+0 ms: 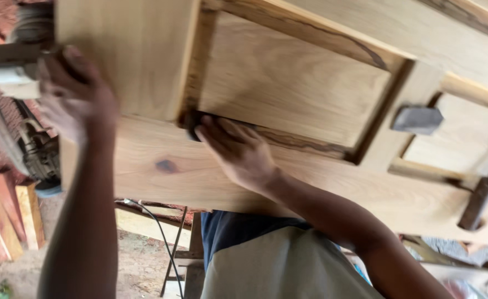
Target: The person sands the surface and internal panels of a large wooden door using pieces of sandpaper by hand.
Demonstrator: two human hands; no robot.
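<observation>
A pale wooden panelled door (pixel 161 50) lies flat in front of me, filling most of the view. My left hand (pixel 75 94) rests on the door's left edge, fingers curled over it. My right hand (pixel 235 149) presses a small dark pad (pixel 191 119) into the lower left corner of a recessed panel (pixel 294 83). The pad is mostly hidden under my fingers.
A hammer (pixel 482 194) lies on the door at the right, and a grey block (pixel 418 119) sits on a rail beside it. A machine (pixel 34 149) and stacked timber (pixel 11 216) stand at the left. A black cable (pixel 161 232) hangs below the door.
</observation>
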